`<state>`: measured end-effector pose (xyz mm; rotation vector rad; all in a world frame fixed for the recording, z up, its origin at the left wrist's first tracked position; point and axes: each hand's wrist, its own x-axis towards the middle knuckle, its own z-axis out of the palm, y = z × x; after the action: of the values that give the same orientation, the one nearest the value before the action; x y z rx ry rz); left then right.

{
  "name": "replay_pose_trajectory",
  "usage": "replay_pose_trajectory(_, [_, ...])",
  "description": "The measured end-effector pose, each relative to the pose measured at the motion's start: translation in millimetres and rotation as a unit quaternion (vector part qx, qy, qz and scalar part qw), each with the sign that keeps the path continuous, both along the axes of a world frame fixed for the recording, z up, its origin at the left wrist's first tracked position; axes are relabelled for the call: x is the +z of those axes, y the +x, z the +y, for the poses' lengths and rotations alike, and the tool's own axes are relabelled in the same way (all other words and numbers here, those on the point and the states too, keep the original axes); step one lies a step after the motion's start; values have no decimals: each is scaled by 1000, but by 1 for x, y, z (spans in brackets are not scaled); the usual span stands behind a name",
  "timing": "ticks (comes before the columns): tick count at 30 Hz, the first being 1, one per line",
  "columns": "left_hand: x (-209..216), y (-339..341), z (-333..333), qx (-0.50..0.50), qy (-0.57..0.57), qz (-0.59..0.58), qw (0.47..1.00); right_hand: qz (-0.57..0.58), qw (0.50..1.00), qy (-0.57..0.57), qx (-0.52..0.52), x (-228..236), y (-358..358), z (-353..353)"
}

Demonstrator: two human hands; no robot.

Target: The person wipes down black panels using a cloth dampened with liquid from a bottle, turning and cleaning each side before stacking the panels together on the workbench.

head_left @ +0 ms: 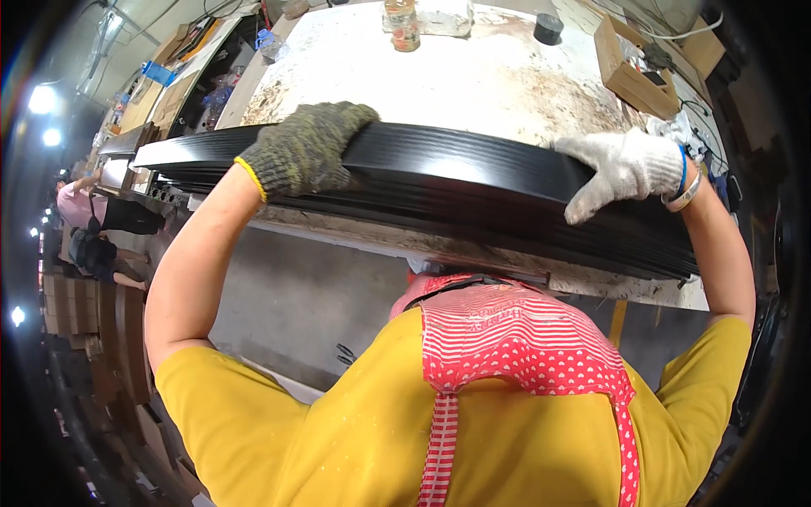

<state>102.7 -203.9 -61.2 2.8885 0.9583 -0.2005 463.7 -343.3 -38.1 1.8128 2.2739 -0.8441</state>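
A stack of long, glossy black bars (456, 166) with ridged sides lies across the near edge of the worktable. They look bent by the lens. My left hand (308, 150), in a dark green-grey knitted glove with a yellow cuff, wraps over the top bar left of the middle. Toward the stack's right end, my right hand (621, 171) grips it in a whitish knitted glove with a blue cuff. Its thumb presses the near side while the fingers reach over the far edge. What the fingertips touch is hidden on both hands.
Brown smears mark the white worktable (405, 93). At its far side stand a stained jar (402, 27) and a small black cup (548, 29). An open cardboard box (635, 72) sits far right. People (106, 211) are at the left, beside stacked cartons (72, 304).
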Motion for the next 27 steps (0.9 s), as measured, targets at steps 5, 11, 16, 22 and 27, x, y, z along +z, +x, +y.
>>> replay_pose_trajectory(5, [6, 7, 2, -47, -30, 0, 998, 34, 993, -89, -66, 0, -27, 20])
replay_pose_trajectory(11, [3, -2, 8, -101, -13, -29, 994, 1, 991, -107, -83, 15, -56, 33])
replay_pose_trajectory(16, [10, 5, 20, -108, -31, 1, 994, 107, 987, -118, -15, 0, -44, 62])
replay_pose_trajectory(22, [21, 15, 33, -123, -8, 13, 992, 320, 915, -239, -46, -16, -59, 93])
replay_pose_trajectory(27, [26, 32, 64, -132, 29, -3, 991, 226, 948, -199, -101, 7, -59, 124])
